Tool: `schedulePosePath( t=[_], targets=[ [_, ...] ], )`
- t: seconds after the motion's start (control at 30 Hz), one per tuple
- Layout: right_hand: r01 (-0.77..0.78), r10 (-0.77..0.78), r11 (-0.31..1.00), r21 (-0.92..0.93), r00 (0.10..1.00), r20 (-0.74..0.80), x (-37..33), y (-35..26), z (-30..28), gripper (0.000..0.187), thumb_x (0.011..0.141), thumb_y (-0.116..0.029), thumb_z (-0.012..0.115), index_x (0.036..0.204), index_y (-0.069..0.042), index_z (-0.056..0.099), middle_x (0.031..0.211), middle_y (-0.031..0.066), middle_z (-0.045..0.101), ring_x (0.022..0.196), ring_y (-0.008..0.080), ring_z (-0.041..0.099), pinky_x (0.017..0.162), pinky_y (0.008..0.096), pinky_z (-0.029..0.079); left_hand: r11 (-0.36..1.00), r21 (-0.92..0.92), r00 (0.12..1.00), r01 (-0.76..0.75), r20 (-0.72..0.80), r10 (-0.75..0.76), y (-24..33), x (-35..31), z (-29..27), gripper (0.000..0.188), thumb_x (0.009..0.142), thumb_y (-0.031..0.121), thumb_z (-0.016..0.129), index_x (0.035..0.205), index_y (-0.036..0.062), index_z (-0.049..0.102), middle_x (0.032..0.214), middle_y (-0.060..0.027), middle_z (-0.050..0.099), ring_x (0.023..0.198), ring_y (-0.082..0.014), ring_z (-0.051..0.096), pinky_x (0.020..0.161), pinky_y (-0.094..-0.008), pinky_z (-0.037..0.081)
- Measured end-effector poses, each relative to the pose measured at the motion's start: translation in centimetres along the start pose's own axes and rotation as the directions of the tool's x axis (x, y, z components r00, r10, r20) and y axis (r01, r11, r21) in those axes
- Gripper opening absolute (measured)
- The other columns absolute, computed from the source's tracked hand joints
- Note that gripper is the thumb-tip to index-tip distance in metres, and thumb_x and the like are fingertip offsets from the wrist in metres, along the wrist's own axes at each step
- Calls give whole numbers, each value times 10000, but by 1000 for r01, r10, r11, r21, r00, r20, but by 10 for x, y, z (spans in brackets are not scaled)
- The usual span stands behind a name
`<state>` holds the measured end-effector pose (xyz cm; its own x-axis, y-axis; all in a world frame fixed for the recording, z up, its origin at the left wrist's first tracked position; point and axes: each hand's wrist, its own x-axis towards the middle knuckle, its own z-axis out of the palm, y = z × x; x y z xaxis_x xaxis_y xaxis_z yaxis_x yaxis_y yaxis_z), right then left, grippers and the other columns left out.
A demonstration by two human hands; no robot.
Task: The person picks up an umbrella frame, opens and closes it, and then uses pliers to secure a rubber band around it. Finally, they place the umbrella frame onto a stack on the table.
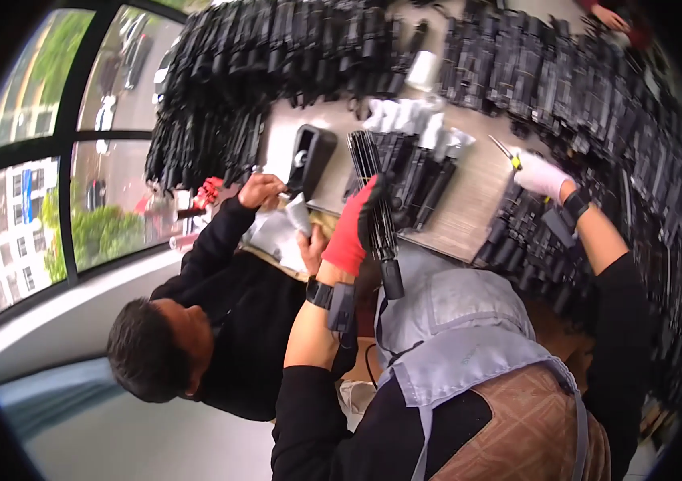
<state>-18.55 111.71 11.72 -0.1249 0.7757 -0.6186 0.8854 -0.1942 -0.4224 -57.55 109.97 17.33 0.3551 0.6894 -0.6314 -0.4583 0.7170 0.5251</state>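
My left hand, in a red and black glove, is closed around the middle of a black folding umbrella. The umbrella slants, its ribbed end over the table and its handle end near my grey apron. My right hand, in a pale glove, is closed on a small tool with a yellow grip and a thin metal tip; its exact kind does not show clearly. That hand hovers by the table's right side, above a pile of black umbrellas. Between my hands lie several umbrellas with whitish ends.
A co-worker sits at my left, one hand by a black open box, the other by white wrapping. Stacked black umbrellas line the far side; more rise at right. A window stands left.
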Motion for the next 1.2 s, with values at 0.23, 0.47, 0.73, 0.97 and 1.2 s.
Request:
schedulePosePath(
  t=[0.23,0.47,0.73,0.97,1.2],
  targets=[
    [-345,367,929,133,907,-206,79,-5,148,472,784,-159,560,1173,88,462,1013,305,607,947,424,627,820,463,506,959,-265,992,-104,45,120,57,10,-54,323,942,253,532,1147,8,577,962,-158,662,810,-302,672,743,-432,564],
    [26,-3,999,47,896,-444,11,7,96,357,794,-99,596,1114,44,529,1083,246,571,1011,397,582,886,422,475,992,-84,989,-92,-121,81,144,47,-141,294,927,230,535,1059,-30,572,902,-175,654,788,-332,674,743,-467,577],
    [-71,96,995,64,758,-645,-171,-46,2,104,808,-33,565,893,13,606,924,182,617,898,367,601,802,399,492,495,867,946,-59,-109,305,233,161,-177,63,826,110,606,846,52,621,650,-102,584,601,-227,608,515,-375,449],
    [-725,405,688,-43,432,-806,-297,2,-18,130,811,-171,614,859,-53,587,863,140,589,839,327,601,726,428,489,143,968,941,-206,156,300,231,144,-126,202,887,115,601,1036,-11,656,807,-55,664,699,-128,595,642,-276,476],
    [-824,335,482,-296,486,-807,-262,50,8,314,781,-333,657,925,-63,586,841,123,595,841,309,620,705,441,497,257,876,883,-408,451,-134,6,128,136,330,905,241,624,1126,-4,621,913,-60,670,719,-137,578,640,-283,458]
  ],
)
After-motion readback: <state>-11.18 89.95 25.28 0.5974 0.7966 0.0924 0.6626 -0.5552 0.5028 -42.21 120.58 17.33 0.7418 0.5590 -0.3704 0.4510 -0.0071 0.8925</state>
